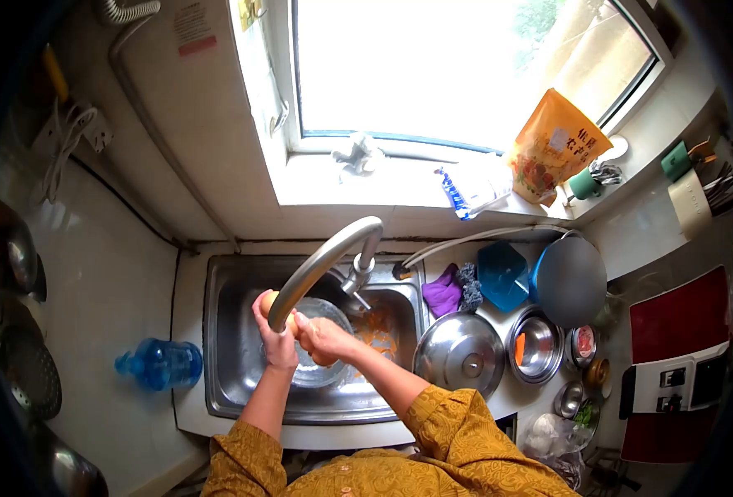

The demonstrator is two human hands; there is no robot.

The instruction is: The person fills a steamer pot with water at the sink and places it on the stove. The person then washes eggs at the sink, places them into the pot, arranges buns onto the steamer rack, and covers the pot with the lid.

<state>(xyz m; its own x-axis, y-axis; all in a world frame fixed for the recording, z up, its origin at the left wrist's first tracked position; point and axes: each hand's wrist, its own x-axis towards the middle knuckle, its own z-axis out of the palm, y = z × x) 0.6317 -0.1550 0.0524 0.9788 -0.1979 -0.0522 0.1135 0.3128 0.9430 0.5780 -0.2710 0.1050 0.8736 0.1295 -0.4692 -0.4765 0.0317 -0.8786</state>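
Observation:
My left hand (275, 338) is closed around a rounded orange-yellow vegetable (272, 299), partly hidden behind the curved faucet spout (325, 253). Its exact kind does not show clearly. Right beside it, my right hand (327, 340) is closed with the fingers curled in; what it grips, if anything, I cannot make out. Both hands are above a clear bowl (325, 379) in the left basin of the steel sink (232, 385). Orange peelings (375, 333) lie in the right basin.
Right of the sink are a purple cloth (443, 292), a steel lid (458, 352), a steel bowl (540, 344) with an orange piece and a blue container (501, 273). A blue plastic bottle (172, 364) lies at the left. An orange pouch (553, 149) stands on the windowsill.

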